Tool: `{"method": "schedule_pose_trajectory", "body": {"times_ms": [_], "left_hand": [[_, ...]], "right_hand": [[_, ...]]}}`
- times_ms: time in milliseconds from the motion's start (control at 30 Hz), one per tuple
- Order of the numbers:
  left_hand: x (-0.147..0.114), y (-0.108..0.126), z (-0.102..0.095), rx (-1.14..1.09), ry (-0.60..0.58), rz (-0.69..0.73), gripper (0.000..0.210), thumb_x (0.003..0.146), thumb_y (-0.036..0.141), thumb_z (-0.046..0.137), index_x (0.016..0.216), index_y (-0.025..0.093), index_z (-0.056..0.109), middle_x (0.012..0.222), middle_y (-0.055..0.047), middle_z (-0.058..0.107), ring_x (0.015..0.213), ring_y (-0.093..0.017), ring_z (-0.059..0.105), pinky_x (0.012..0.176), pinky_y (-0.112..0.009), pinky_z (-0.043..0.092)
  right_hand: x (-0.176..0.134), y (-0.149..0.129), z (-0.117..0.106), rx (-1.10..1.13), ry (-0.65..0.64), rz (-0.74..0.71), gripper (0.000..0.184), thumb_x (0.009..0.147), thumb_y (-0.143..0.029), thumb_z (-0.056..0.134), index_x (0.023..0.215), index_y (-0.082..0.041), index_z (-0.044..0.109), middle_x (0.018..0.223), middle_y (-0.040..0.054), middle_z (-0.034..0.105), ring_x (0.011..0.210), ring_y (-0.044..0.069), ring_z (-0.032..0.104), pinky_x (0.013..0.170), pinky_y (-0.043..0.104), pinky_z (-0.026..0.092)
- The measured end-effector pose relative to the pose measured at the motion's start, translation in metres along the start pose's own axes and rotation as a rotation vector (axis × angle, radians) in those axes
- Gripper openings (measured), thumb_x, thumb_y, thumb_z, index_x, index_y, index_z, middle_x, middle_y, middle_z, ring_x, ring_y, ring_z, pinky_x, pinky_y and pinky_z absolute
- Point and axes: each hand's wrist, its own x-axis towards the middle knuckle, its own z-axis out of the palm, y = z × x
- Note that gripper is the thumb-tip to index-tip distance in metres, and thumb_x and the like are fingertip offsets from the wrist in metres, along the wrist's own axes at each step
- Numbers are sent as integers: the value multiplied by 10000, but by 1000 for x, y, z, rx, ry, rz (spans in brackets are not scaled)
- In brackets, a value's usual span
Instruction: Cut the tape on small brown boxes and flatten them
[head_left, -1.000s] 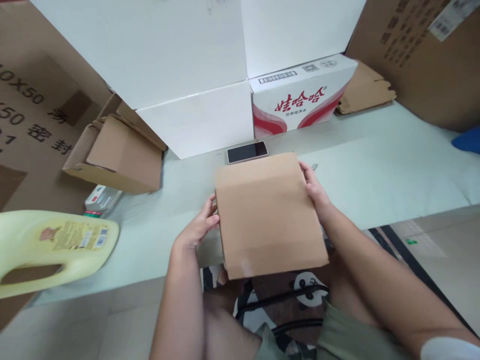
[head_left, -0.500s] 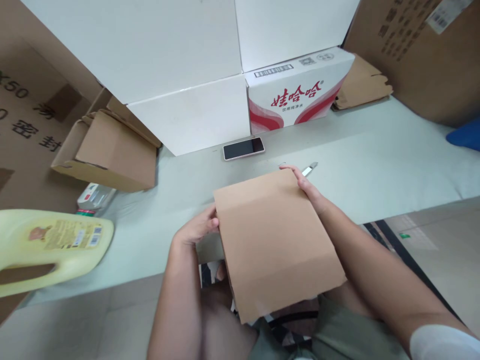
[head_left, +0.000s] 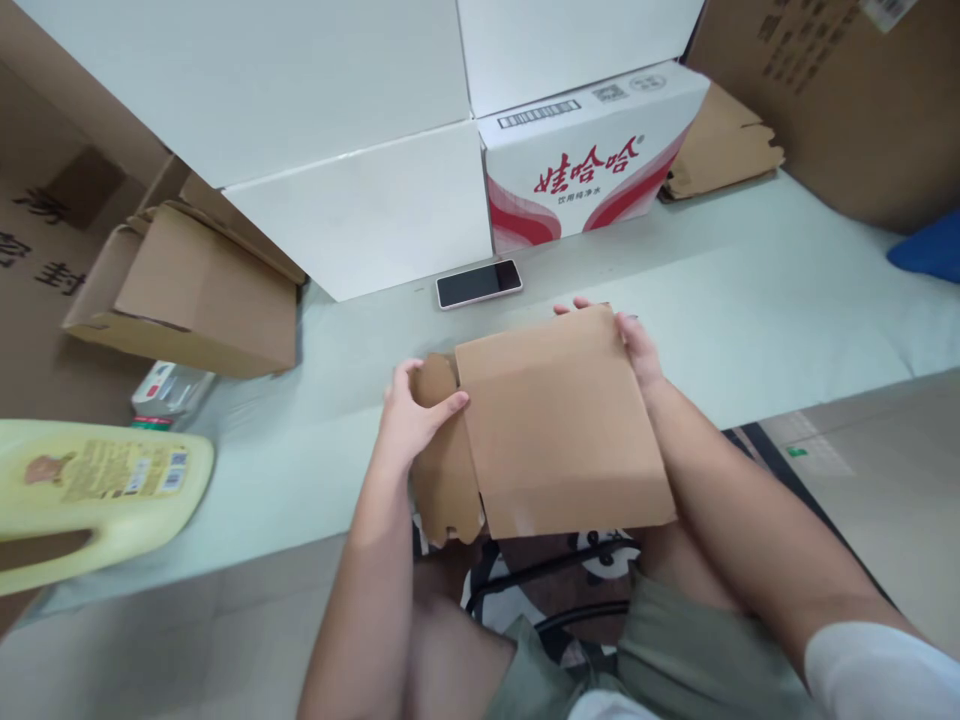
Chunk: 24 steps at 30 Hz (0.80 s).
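A brown cardboard box (head_left: 566, 430), mostly flat, is held between my two hands over the near edge of the table. On its left side a flap (head_left: 448, 460) with notched ends sticks out. My left hand (head_left: 416, 415) grips that flap, its thumb lying on the fold beside the large panel. At the far right corner, my right hand (head_left: 634, 340) clasps the box edge, with some fingers behind the panel. The underside of the box is hidden.
A phone (head_left: 480, 284) lies beyond the box, before white cartons (head_left: 367, 210) and a red-and-white carton (head_left: 577, 190). At left are a folded cardboard box (head_left: 210, 290), a clear container (head_left: 172, 390) and a yellow jug (head_left: 112, 480). Flattened cardboard (head_left: 724, 150) and something blue (head_left: 930, 250) are at right.
The left flap of the cardboard box has swung out into view, with my left hand now on it. The panel is tilted differently and looks shorter. The cutter seen behind it is now hidden.
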Motion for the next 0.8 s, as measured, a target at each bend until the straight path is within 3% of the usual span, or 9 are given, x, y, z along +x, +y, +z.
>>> {"method": "schedule_pose_trajectory", "body": {"times_ms": [100, 167, 200, 267, 367, 567, 667, 733, 800], "left_hand": [[4, 1, -10, 80, 200, 11, 1080, 490, 460, 972, 1424, 285, 460, 1497, -169, 471, 1394, -402, 489, 1184, -587, 365], [5, 1, -18, -10, 263, -12, 1179, 473, 441, 976, 1480, 282, 386, 1501, -180, 475, 1359, -393, 535, 1165, -580, 397], [5, 1, -22, -111, 229, -51, 1179, 473, 445, 972, 1479, 266, 383, 1464, -185, 519, 1307, -384, 584, 1131, -569, 441], [4, 0, -30, -334, 20, -171, 1074, 473, 459, 967, 1396, 206, 480, 1330, -190, 635, 1182, -369, 669, 1039, -527, 531], [1, -1, -38, -522, -234, -263, 804, 462, 463, 969, 1131, 151, 649, 1127, -170, 741, 1036, -344, 728, 920, -458, 598], [3, 1, -39, -643, 25, -113, 649, 454, 386, 959, 1002, 174, 683, 1026, -86, 778, 912, -254, 741, 803, -341, 606], [5, 2, -37, -627, -13, -171, 553, 510, 355, 932, 966, 179, 674, 909, -62, 771, 775, -209, 726, 686, -292, 588], [6, 4, -35, -621, -22, -229, 426, 604, 355, 881, 929, 185, 665, 815, -28, 740, 634, -151, 677, 574, -239, 539], [6, 6, -33, -641, 24, -265, 283, 716, 348, 793, 903, 186, 655, 786, -9, 715, 562, -110, 640, 527, -205, 498]], "right_hand": [[0, -2, -2, -220, 6, 174, 523, 638, -409, 856, 1106, -267, 670, 1138, 58, 777, 1047, 280, 731, 914, 441, 581], [0, -2, -4, -321, 39, 241, 459, 625, -334, 866, 1029, -224, 678, 996, 75, 798, 911, 269, 757, 861, 427, 593], [0, -2, -6, -333, 64, 236, 435, 622, -324, 865, 1000, -218, 679, 957, 72, 801, 872, 264, 760, 843, 422, 597], [1, -4, -9, -310, 109, 173, 432, 613, -346, 871, 982, -223, 683, 943, 64, 804, 851, 265, 763, 826, 419, 604], [3, -6, -12, -264, 146, 91, 476, 598, -433, 896, 984, -229, 705, 968, 66, 809, 895, 277, 765, 848, 421, 609], [-10, -11, -4, -403, -7, 268, 520, 541, -500, 926, 925, -212, 723, 929, 71, 808, 896, 264, 766, 882, 410, 601], [-33, -25, 9, -459, -50, 341, 497, 550, -454, 912, 942, -217, 722, 964, 74, 806, 920, 269, 765, 877, 408, 604], [-55, -41, 12, -468, 33, 331, 471, 550, -436, 885, 935, -224, 715, 955, 79, 802, 907, 290, 766, 841, 423, 617], [-82, -61, 6, -513, 223, 253, 429, 546, -452, 849, 884, -235, 698, 900, 89, 791, 828, 305, 763, 764, 442, 628]]}}
